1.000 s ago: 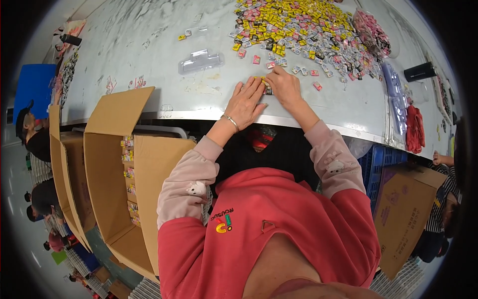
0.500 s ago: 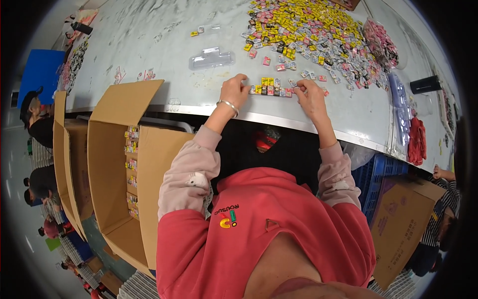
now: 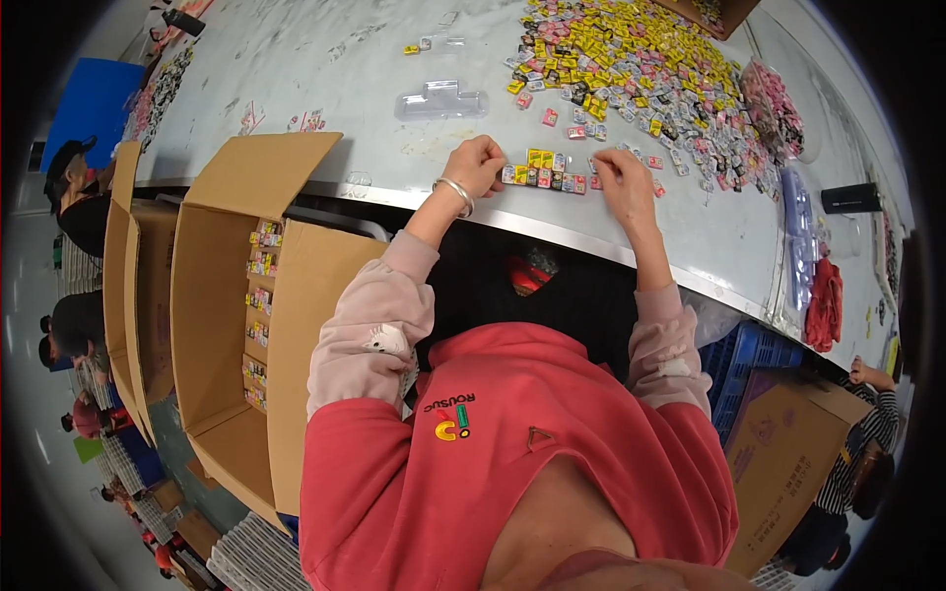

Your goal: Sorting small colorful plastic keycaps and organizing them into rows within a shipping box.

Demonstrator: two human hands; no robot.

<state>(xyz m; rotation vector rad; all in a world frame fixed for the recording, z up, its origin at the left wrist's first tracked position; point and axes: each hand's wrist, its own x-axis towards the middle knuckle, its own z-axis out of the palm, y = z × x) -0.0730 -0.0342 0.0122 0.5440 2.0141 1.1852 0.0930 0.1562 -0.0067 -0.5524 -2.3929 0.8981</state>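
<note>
Small toy-like boxes in yellow, pink, black and white stand in a tight block (image 3: 545, 177), a long row with a shorter one behind it, near the table's front edge. My left hand (image 3: 476, 167), with a silver bangle at the wrist, is curled at the block's left end; whatever its fingertips hold is hidden. At the other end my right hand (image 3: 625, 185) has thumb and forefinger closed around what seems a small pale box (image 3: 592, 166). A clear stepped plastic tray (image 3: 440, 102) lies farther back to the left.
A large heap of small boxes (image 3: 631, 74) covers the far right. Nearby are a pink-filled bag (image 3: 772, 108), a black cylinder (image 3: 850, 198) and a red cloth (image 3: 823, 305). An open carton (image 3: 222, 335) with packed sets stands left, below the table edge (image 3: 512, 226). Co-workers sit at both sides.
The view has shifted slightly, so the table things appear farther right. My left fingers have curled closer together at the block's left end. My right hand stays by the right end.
</note>
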